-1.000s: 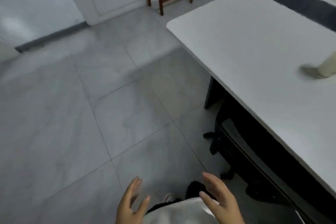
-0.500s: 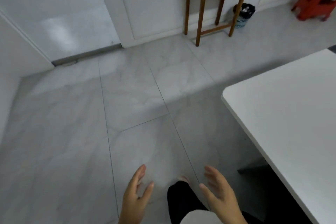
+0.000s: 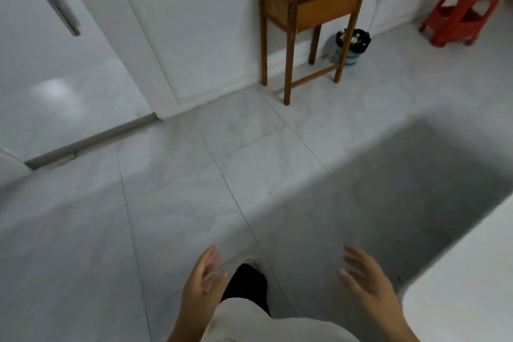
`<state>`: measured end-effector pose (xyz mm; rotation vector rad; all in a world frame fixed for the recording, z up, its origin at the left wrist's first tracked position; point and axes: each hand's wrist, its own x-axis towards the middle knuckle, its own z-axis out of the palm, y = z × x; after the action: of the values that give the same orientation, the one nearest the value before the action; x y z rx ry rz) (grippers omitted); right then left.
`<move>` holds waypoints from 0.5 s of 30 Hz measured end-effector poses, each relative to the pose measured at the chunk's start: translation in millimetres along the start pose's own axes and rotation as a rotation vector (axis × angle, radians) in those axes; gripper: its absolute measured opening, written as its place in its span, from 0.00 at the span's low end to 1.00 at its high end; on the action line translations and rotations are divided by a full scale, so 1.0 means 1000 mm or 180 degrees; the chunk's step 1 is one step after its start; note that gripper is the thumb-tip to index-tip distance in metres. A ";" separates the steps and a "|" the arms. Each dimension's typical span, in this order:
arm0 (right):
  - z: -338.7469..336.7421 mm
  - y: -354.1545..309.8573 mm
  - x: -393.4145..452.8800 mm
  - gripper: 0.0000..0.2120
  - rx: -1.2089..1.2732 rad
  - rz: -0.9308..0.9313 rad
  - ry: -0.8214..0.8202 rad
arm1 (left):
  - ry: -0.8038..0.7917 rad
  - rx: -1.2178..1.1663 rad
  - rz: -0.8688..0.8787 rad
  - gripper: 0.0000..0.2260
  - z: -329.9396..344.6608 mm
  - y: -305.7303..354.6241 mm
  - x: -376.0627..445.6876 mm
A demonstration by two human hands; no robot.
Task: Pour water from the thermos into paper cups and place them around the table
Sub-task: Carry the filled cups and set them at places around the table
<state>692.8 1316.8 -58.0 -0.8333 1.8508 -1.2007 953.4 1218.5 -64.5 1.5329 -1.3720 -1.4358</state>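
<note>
Both hands, left hand [image 3: 200,283] and right hand [image 3: 366,283], empty, fingers relaxed. Tabletop [image 3: 472,286] corner at 3 o'clock, nearer right; thermos, cups unseen.

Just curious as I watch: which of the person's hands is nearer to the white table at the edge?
The right hand. It hangs open just left of the white table corner, not touching it. The left hand, also open, is farther off, beyond the person's leg.

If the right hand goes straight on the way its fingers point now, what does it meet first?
Probably nothing near. The right hand is open, fingers pointing forward over the floor. The white table stays to its right. The wooden table stands far ahead; depth is unclear.
</note>
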 end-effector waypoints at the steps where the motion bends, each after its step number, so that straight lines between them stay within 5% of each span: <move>1: 0.008 -0.012 0.023 0.21 0.0017 -0.0031 0.0100 | -0.0140 0.0034 0.0058 0.21 0.003 0.015 0.033; 7: 0.017 -0.064 0.122 0.21 0.0159 0.0003 0.0711 | -0.0988 0.0256 0.0349 0.22 0.045 0.105 0.203; 15: -0.055 -0.044 0.219 0.31 0.0524 0.0606 0.2173 | -0.1841 0.0557 0.0265 0.23 0.179 0.149 0.343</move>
<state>542.3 1143.1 -56.5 -0.1405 2.2490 -1.6111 697.7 892.3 -70.9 1.1813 -1.9128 -1.8300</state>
